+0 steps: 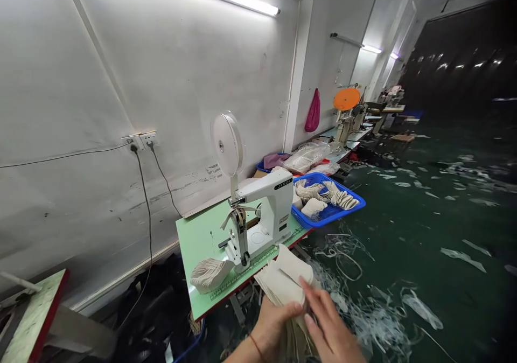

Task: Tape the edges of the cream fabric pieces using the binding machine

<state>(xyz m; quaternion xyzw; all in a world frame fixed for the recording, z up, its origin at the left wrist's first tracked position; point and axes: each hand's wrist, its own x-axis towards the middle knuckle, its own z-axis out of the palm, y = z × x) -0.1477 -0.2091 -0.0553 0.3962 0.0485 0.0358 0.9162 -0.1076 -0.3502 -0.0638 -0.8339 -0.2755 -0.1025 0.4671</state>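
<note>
A stack of cream fabric pieces (pixel 285 285) is held low in front of the sewing machine, past the table's front edge. My left hand (pixel 272 322) is closed on the stack from below, its thumb lying on top. At the stack's right side, my right hand (pixel 329 320) has its fingers against the top piece, which sits askew over the others. The white sewing machine (pixel 264 190) stands on a green table (pixel 197 239), with a tape reel (pixel 226 143) above it. A fanned pile of cream pieces (pixel 210 274) rests left of the machine's base.
A blue basket (pixel 328 220) with cream pieces sits right of the machine. Plastic-wrapped material (pixel 309 157) lies behind it. Thread and scraps (pixel 377 320) litter the dark green floor on the right. Cables hang from wall sockets (pixel 139 140). Another table corner (pixel 48 309) juts in at the lower left.
</note>
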